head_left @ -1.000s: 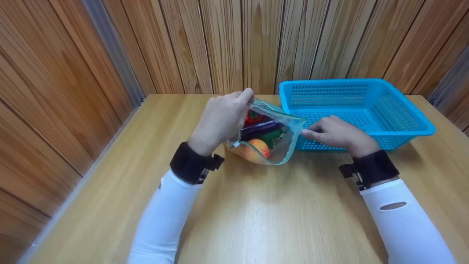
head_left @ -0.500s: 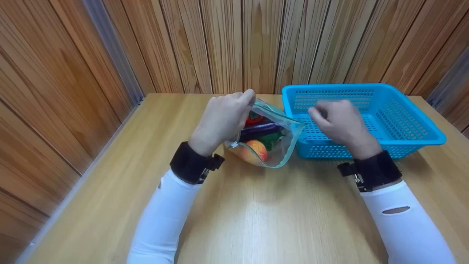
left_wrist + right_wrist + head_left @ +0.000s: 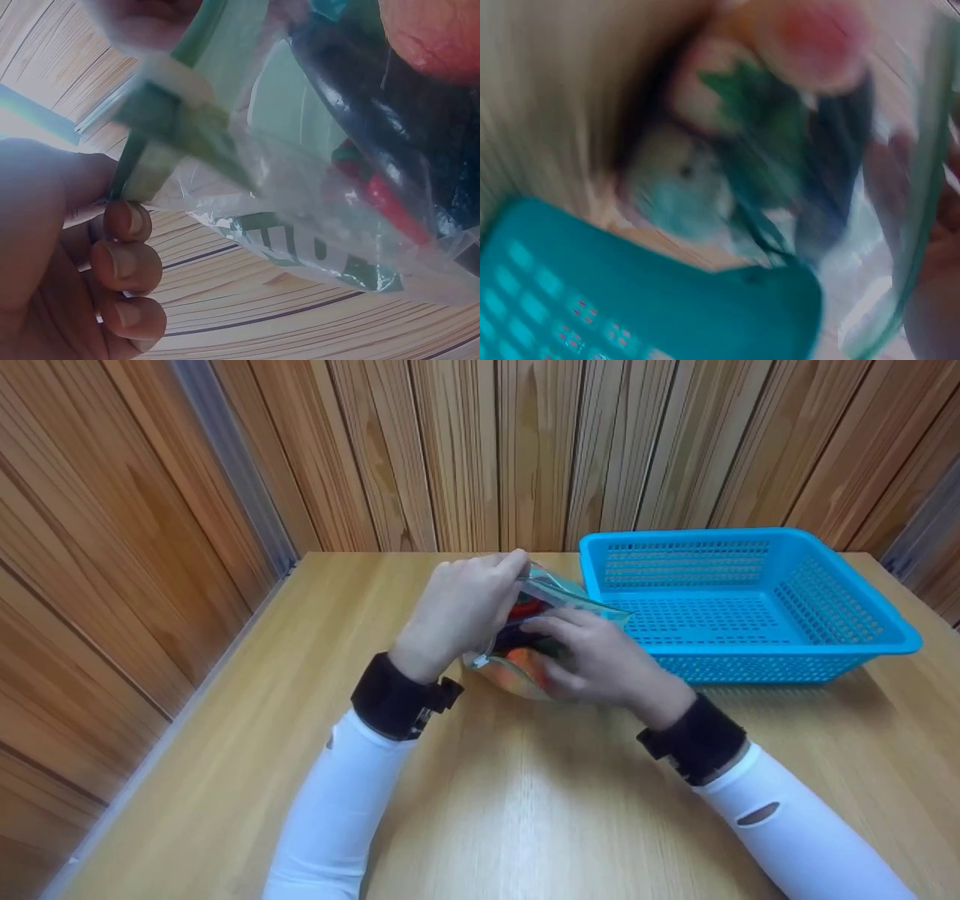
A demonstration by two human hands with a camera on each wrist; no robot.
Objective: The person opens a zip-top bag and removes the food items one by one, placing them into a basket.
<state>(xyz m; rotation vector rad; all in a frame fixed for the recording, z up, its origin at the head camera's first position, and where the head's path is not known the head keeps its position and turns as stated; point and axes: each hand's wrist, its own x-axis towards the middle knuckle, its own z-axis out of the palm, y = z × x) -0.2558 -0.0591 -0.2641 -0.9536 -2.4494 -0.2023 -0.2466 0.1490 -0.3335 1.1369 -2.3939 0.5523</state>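
A clear zip bag (image 3: 613,616) with a green rim lies gaping on the table. My left hand (image 3: 465,596) pinches its rim at the left; the left wrist view shows the fingers (image 3: 126,262) curled at the green edge. Inside are a dark purple eggplant (image 3: 514,636), a peach (image 3: 523,661) and a red pepper (image 3: 527,607). A white zip slider (image 3: 480,661) sits at the near left rim. My right hand (image 3: 600,656) reaches into the mouth over the eggplant and peach, thumb apart from the fingers. Its fingertips are partly hidden, and the right wrist view is blurred.
A blue perforated basket (image 3: 750,649) stands to the right of the bag, close to the right hand. The wooden table (image 3: 480,810) reaches back to a plank wall (image 3: 457,457). Another plank wall (image 3: 112,547) rises at the left.
My right hand has lifted from beside the bag, passed over the basket's edge and moved left into the bag. The basket has shifted slightly nearer and rightward. My left hand stays at the rim.
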